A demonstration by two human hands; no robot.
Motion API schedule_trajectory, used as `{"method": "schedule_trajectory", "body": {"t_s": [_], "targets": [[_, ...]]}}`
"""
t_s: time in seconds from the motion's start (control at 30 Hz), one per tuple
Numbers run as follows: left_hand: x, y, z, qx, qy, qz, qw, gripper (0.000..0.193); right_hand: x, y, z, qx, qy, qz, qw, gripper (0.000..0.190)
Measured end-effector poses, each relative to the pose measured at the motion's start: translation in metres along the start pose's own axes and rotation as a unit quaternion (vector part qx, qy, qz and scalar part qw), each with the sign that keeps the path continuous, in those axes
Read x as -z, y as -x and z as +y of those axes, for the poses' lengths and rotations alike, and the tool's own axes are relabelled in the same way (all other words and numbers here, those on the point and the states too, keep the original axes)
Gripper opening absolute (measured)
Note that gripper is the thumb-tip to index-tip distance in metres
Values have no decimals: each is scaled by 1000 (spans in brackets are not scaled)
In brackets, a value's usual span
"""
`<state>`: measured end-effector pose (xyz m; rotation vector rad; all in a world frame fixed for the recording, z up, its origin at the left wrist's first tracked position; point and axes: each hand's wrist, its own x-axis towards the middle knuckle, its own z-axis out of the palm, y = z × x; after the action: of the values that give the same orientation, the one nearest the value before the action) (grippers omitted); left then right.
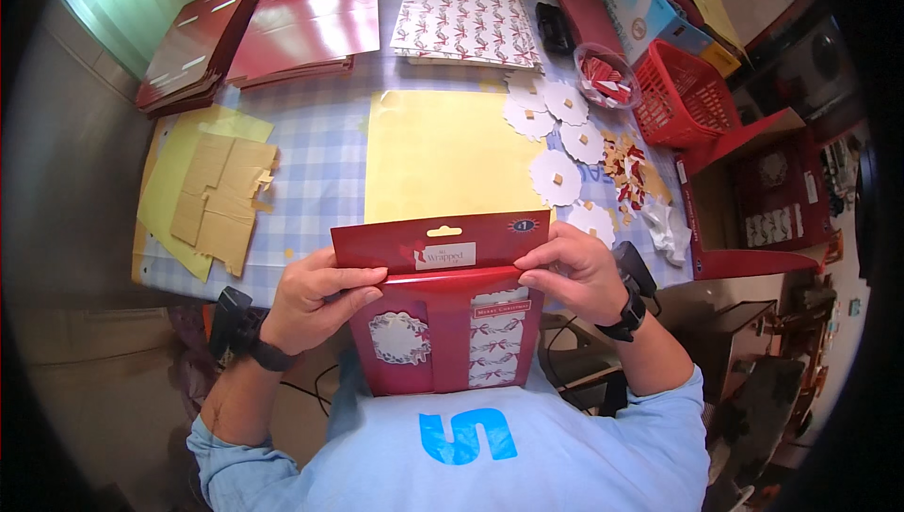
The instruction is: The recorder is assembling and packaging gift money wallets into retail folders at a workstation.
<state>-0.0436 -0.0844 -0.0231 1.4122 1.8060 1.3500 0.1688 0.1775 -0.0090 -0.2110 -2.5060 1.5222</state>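
Observation:
Both hands hold a dark red cardboard Christmas package [452, 335] in front of my chest. My left hand [314, 300] pinches it near its upper left edge, and my right hand [575, 272] grips the upper right. A header flap with a hang hole stands above the shiny fold between my thumbs. On the package front, a wreath cut-out [400, 337] sits at left and a bow-patterned strip [497, 346] at right. Just beyond lies a yellow sheet [452, 152] on the checked tablecloth [311, 159]. My fingers behind the package are partly hidden.
Stacks of red card [311, 14] and patterned card [462, 14] line the back. White scalloped cut-outs [555, 176] with small tan squares lie right, near scraps [628, 169], a plastic tub [606, 81], a red basket [678, 95] and an open red box [720, 194]. Cardboard pieces [219, 190] lie left.

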Motion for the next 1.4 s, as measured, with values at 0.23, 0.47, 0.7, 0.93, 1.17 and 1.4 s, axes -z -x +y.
{"method": "schedule_trajectory", "body": {"t_s": [0.23, 0.47, 0.7, 0.93, 1.17, 1.4], "targets": [[-4, 14, -3, 50, 77, 86, 992, 27, -7, 8, 0, -59, -203, 8, 977, 19], [-3, 17, 2, 17, 66, 87, 994, 21, -2, 13, 3, -7, -105, -10, 994, 24], [5, 11, 7, -13, 1, 31, 999, 14, 2, 18, -1, -20, -87, -46, 995, 21], [-2, 3, 14, -28, 57, 14, 998, 23, -10, 13, 1, 19, -144, 9, 989, 20], [-10, -8, 14, -28, 120, -27, 992, 27, -10, 6, -9, 18, -199, -45, 979, 29], [-7, -20, 7, 47, 158, -24, 986, 22, -5, -4, 1, -16, -209, -39, 977, 25]]}}
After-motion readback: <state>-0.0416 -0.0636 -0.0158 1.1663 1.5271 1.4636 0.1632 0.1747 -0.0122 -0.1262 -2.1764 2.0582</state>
